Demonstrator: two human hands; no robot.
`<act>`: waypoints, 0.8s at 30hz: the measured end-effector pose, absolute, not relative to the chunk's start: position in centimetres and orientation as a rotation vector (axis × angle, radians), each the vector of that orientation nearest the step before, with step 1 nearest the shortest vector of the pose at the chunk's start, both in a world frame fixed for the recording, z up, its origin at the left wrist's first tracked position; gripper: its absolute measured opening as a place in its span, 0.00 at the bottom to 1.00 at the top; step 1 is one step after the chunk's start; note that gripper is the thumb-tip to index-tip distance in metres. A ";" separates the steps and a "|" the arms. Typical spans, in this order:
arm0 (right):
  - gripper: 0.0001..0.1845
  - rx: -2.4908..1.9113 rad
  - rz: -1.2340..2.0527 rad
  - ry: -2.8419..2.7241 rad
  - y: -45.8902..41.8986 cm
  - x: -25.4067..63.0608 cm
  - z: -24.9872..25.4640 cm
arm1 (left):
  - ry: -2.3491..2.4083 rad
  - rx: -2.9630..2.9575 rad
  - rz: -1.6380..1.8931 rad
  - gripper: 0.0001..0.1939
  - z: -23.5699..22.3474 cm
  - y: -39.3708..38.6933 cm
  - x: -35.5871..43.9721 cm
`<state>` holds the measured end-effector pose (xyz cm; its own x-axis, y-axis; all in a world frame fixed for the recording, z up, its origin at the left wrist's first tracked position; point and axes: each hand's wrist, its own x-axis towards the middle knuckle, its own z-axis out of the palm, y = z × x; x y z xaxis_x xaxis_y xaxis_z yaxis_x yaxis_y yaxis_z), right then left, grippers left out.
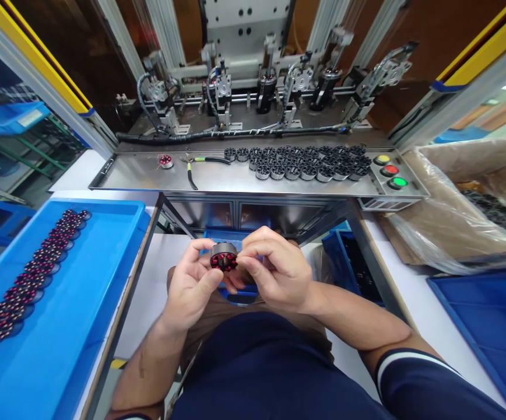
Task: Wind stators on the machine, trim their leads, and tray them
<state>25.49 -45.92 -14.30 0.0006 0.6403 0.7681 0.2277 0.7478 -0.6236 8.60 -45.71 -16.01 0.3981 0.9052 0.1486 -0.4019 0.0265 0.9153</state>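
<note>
In front of my body, my left hand [194, 283] grips a motor stator [224, 256] between thumb and fingers. It has a grey metal outer ring and red and black parts inside, and its open face is tilted toward me. My right hand [274, 265] is closed in a pinch at the stator's right edge. What lies between those fingertips is too small to make out, and the right hand's other fingers are curled in.
A steel ledge holds a lone red-wound stator [165, 161], cutters [196, 166], rows of dark metal rings [305, 162] and push buttons [390, 170]. Behind stand machine fixtures [222, 87]. Left, a blue tray [91, 291] carries stacked stators [38, 268]; right, a plastic-lined box [445, 204].
</note>
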 end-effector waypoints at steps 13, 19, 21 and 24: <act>0.20 -0.753 1.498 -0.869 -46.3 24.1 -15.8 | 0.761 1.922 1.556 0.29 -16.1 -45.7 8.3; 0.23 -0.782 1.608 -0.757 -46.2 23.9 -15.9 | 0.849 1.994 1.548 0.24 -16.0 -45.6 8.0; 0.22 -0.773 1.615 -0.753 -46.2 23.9 -15.9 | 0.850 1.969 1.554 0.25 -15.9 -45.7 8.1; 0.23 -0.782 1.617 -0.747 -46.2 23.8 -15.9 | 0.861 1.942 1.542 0.25 -15.9 -45.8 8.1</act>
<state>23.83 -46.15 -15.87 -0.1447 0.9845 -0.0986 -0.5632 -0.1639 -0.8099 8.10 -45.82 -15.93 0.1537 0.7443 0.6500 0.1635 -0.6679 0.7261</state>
